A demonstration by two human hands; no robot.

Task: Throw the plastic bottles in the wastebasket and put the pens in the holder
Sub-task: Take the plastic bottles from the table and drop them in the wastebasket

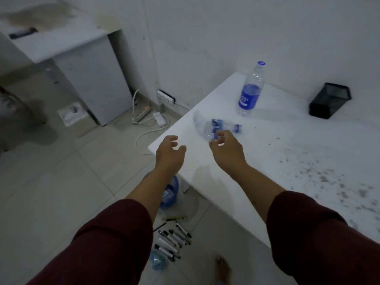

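Note:
A clear plastic bottle with a blue label lies on its side near the corner of the white table. My right hand hovers just in front of it, fingers curled and apart, fingertips near the label. A taller bottle stands upright behind it. A black mesh holder sits at the back right. My left hand is open over the table corner, empty. On the floor lie several pens, a crushed bottle and a blue wastebasket, partly hidden by my left arm.
A white cabinet stands at the left against the wall. A power strip with white cables lies on the tiled floor beside it. A bare foot shows at the bottom. Dark specks cover the table's right part.

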